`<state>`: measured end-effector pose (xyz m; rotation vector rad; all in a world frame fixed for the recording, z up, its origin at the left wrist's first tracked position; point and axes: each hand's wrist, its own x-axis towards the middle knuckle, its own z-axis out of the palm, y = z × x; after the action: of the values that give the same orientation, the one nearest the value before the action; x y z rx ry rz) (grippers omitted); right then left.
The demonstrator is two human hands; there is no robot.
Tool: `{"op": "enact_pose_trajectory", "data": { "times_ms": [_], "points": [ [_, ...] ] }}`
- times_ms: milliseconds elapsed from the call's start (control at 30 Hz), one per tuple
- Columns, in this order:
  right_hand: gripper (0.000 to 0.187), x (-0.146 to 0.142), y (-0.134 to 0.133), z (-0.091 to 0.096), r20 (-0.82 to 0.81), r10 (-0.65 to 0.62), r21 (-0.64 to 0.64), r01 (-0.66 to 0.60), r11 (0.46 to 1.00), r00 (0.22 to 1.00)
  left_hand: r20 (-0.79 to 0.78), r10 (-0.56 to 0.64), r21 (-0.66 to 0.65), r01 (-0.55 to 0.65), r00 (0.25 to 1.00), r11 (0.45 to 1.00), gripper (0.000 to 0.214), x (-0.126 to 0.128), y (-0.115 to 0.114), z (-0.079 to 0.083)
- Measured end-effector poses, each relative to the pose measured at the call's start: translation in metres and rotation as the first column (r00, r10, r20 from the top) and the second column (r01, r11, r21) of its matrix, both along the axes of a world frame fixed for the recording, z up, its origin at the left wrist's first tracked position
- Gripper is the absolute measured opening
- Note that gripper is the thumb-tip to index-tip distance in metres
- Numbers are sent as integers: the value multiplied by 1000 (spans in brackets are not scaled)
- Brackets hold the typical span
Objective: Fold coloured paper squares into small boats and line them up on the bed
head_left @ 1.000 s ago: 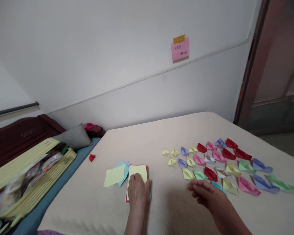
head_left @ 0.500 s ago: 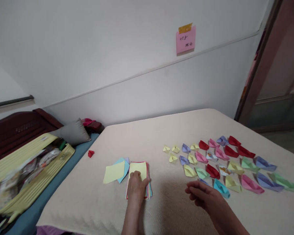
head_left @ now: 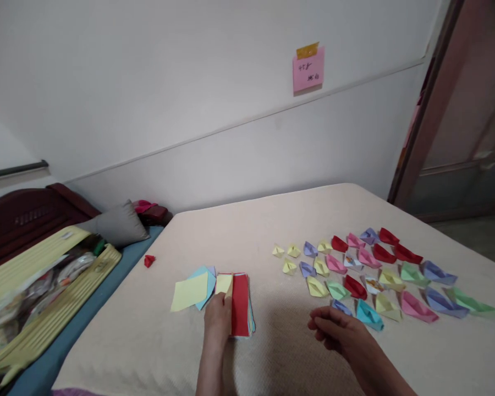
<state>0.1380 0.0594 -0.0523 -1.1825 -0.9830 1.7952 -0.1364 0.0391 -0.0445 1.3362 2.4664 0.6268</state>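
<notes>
- Fingers (head_left: 220,301) of the left hand (head_left: 216,324) lay close together, pressed flat on the near part of a yellow sheet (head_left: 224,282). Whether the thumb was tucked under its edge could not be told.
- That yellow sheet sat on the left part of the stack (head_left: 251,322) of coloured paper, and its far end stuck out just beyond the fingertips.
- Beside it, a red sheet (head_left: 240,305) on the stack lay bare, touching the hand's right edge.
- The step in hand looked like parting the top sheet from the stack by sliding it sideways.
- Freeing it, as I judge, would call for light, even pressure so the red sheet below stayed put, then a pinch at a loose edge.
- The right hand (head_left: 339,331) hovered loosely curled and held nothing. It was well apart from the stack and just short of the nearest folded boats (head_left: 369,314).
- A loose yellow sheet (head_left: 188,293) and a blue sheet (head_left: 207,276) lay on the bed (head_left: 272,225), just left of the stack.
</notes>
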Motion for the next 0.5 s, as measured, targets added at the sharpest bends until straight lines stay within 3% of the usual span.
{"op": "enact_pose_trajectory", "data": {
  "times_ms": [200, 500],
  "points": [
    [15, -2, 1, -2, 11, 18, 3, -18, 1000, 1000, -160, 114, -14, -118, 980, 993, 30, -4, -7, 12],
    [13, -6, -3, 6, 11, 27, 30, -27, 999, 1000, -294, 296, 171, -255, 909, 952, 36, 3, -19, 31]
  ]
}}
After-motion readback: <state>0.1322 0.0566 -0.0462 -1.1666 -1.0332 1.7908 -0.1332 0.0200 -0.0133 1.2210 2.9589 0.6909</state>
